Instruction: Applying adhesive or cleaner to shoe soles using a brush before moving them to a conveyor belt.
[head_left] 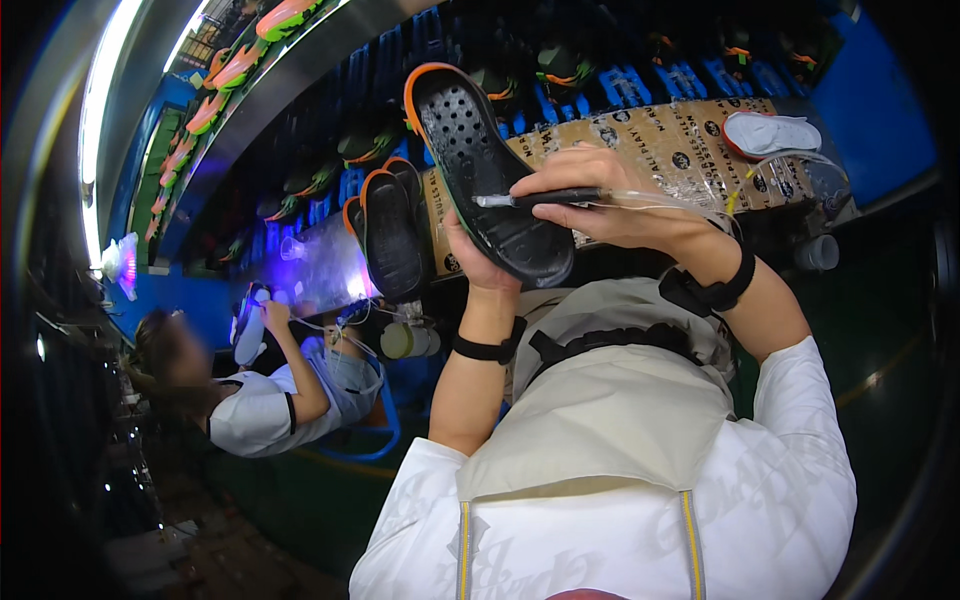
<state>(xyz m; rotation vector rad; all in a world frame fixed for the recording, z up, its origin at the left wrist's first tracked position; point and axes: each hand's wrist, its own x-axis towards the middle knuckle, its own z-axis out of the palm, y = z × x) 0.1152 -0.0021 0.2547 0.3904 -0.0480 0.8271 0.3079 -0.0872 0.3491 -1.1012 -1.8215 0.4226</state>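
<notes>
Left hand (482, 258) grasps the sole (478, 165), right hand (612, 178) pinches the brush (560, 198) for apparent brushing inside, which calls for steady tip control.

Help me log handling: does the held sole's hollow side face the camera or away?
Toward the camera: the held sole shows its rimmed, dotted inside.

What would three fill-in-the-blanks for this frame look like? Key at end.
1. The ____ grip holds the slim black pen-shaped tool.
2. The left grip supports a long black rubber-looking shoe sole, rimmed ____ at its upper end.
3. Another long black rubber-looking sole sits to the ____ of the held one.
Missing: right; orange; left.
</notes>
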